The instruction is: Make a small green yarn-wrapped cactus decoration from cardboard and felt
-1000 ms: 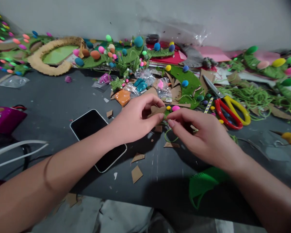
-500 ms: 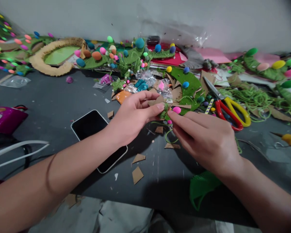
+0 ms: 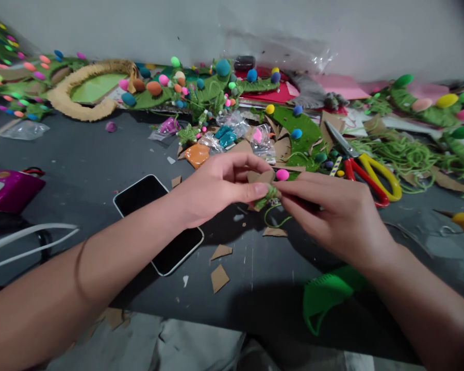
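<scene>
Between my hands is a small cardboard piece partly wrapped in green yarn. My left hand is closed on it, thumb pressing the wrapped part from the near side. The fingertips of my right hand are pinched together at the yarn's right side; a loose green strand loops below them. Exactly what the right fingertips grip is partly hidden. A bright pink ball lies just beyond the fingertips. Beneath my left forearm rests a phone with a dark screen.
Red-and-yellow-handled scissors lie at the right, beside tangled green yarn. Green yarn-covered shapes with coloured balls line the wall. Cardboard scraps and a green plastic piece lie nearer; a purple device is left.
My hands and the cardboard piece have shifted slightly right and nearer. The piece has turned, showing more of the yarn wrapping under my left thumb.
</scene>
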A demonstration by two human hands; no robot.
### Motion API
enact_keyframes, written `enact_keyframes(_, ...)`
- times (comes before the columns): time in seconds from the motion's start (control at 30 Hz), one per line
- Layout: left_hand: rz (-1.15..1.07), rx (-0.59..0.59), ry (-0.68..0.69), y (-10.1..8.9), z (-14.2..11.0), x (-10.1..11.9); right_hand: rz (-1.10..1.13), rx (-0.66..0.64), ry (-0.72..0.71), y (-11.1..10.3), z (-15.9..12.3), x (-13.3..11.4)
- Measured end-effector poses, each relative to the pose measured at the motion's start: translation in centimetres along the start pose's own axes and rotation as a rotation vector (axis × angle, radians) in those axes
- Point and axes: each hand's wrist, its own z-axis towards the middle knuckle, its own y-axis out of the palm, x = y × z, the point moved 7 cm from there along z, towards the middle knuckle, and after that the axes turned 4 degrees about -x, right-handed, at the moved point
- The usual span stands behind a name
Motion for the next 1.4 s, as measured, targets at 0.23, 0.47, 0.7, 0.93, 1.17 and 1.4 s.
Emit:
enact_keyframes(0.23, 0.294, -0.136, -0.106, 1.0, -0.3, -0.3, 0.035, -0.04, 0.067, 0.1, 0.4, 0.2)
enact_keyframes(0.47, 0.325, -0.134, -0.107, 1.2, -0.3, -0.8, 0.106, -0.05, 0.175, 0.0, 0.6, 0.5)
enact_keyframes(0.7, 0.415, -0.043, -0.033, 0.2, -0.2, -0.3, 0.168, -0.014, 0.203, -0.7, 0.5, 0.5)
enact_keyframes(0.93, 0.425, 0.146, 0.057, -0.2, -0.4, 0.7, 0.125, 0.001, 0.144, -0.2, 0.3, -0.9)
enact_keyframes(1.17, 0.206, 0.248, 0.098, -0.7, -0.4, 0.2, -0.177, 0.052, -0.051, 0.3, -0.3, -1.8)
enact_keyframes(1.4, -0.028, 0.219, 0.048, -0.6, -0.2, -0.1, -0.162, 0.009, -0.022, 0.3, -0.4, -1.3)
